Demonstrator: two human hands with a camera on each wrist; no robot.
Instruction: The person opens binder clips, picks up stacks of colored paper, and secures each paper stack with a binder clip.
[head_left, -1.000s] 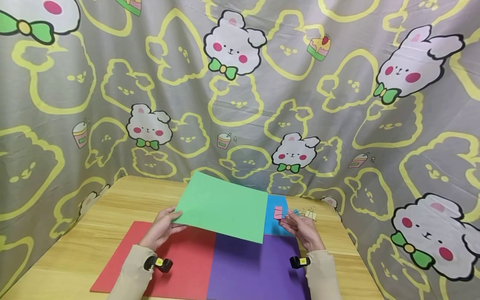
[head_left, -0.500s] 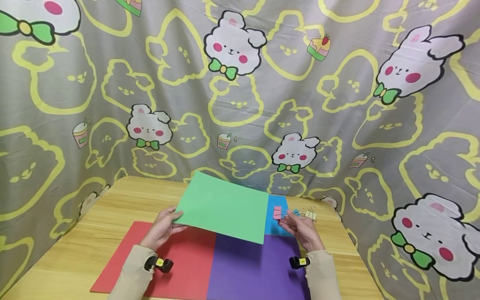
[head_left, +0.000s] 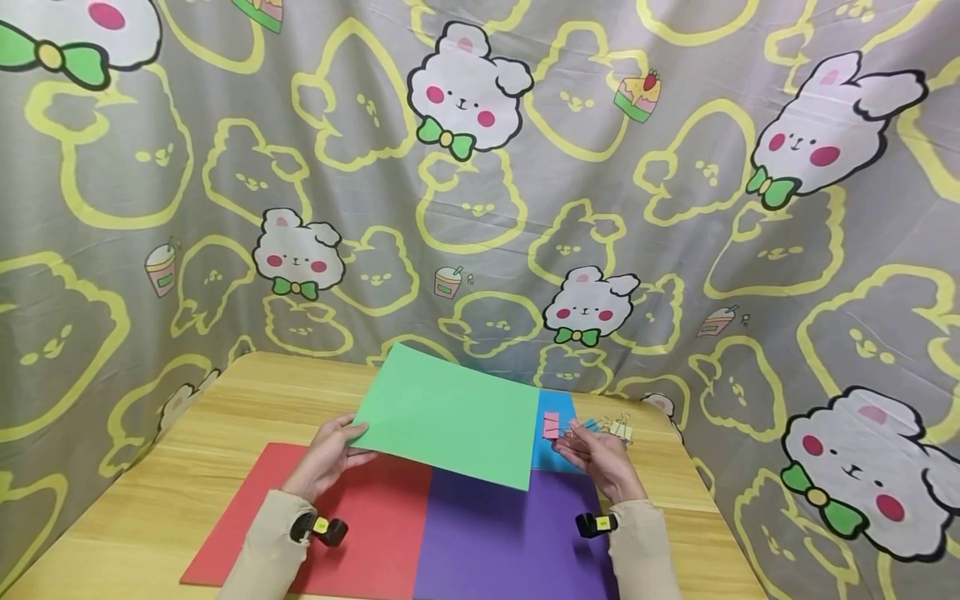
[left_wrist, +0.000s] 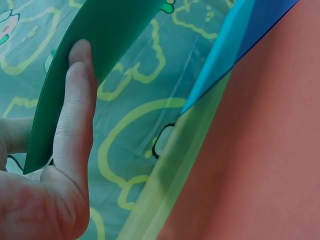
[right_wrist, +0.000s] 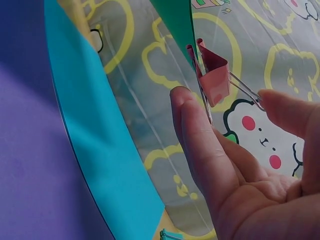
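A green sheet (head_left: 450,417) is held up above the table, tilted, with my left hand (head_left: 330,454) pinching its left edge. In the left wrist view, fingers (left_wrist: 75,115) lie along one face of the sheet and the thumb is partly hidden behind it. My right hand (head_left: 603,458) pinches a pink binder clip (head_left: 551,425) by its wire handles, between thumb and fingers. In the right wrist view the mouth of the pink binder clip (right_wrist: 215,80) is spread and sits close to the green sheet's edge; whether they touch, I cannot tell.
Red (head_left: 367,533) and purple (head_left: 510,542) sheets lie side by side on the wooden table (head_left: 165,467). A blue sheet (head_left: 558,458) lies behind the purple one. Pale yellow binder clips (head_left: 621,429) and a blue one (head_left: 592,425) are beyond my right hand. A patterned curtain hangs behind.
My right hand and the pink binder clip have shifted slightly left, toward the green sheet. The green sheet has drifted a little to the right with my left hand.
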